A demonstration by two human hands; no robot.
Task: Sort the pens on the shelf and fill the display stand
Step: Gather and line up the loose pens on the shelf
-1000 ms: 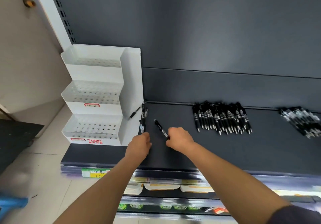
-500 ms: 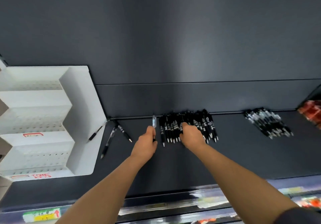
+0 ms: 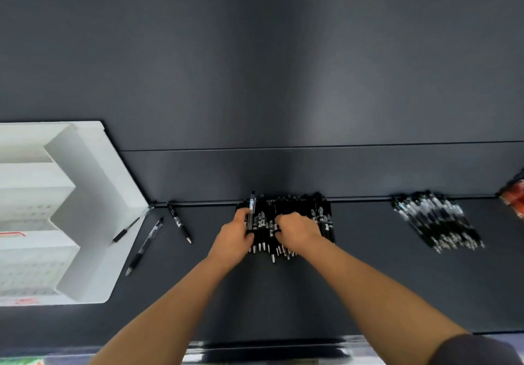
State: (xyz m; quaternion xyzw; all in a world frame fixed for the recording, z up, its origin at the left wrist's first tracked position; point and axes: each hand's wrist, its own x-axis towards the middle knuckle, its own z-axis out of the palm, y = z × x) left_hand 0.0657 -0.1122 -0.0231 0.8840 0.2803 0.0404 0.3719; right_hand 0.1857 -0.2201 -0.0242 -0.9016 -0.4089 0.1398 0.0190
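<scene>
Head view: both bare arms reach forward over the dark shelf (image 3: 283, 293) and meet at one heap of pens against its back rail.
Left hand (image 3: 232, 237): curled round a clear-barrelled pen (image 3: 251, 213), pinched near its lower end so that it stands up above the knuckles. It looks to be the odd one, lifted clear of the black ones.
Right hand (image 3: 297, 230): knuckles up, fingers bent down into the heap just beside the left hand. Whether they have closed on any pen cannot be told.
Black pen pile (image 3: 323, 217): under and just beyond both hands, tips pointing back toward the person. Lying side by side like this, the pens can be raked together and odd ones spotted.
Second pile (image 3: 436, 223): well off to the right of the right hand, paler barrels, kept apart; probably a different sort.
Loose pens (image 3: 144, 247): three lie singly to the left of the left hand, between it and the stand.
Display stand (image 3: 93, 208): white, stepped, far left of the left hand. Its tiers look bare, though they are washed out by glare.
Red packet (image 3: 514, 197): at the far right edge, blurred.
Stage: sorting is under way; filling the stand seems not yet begun.
</scene>
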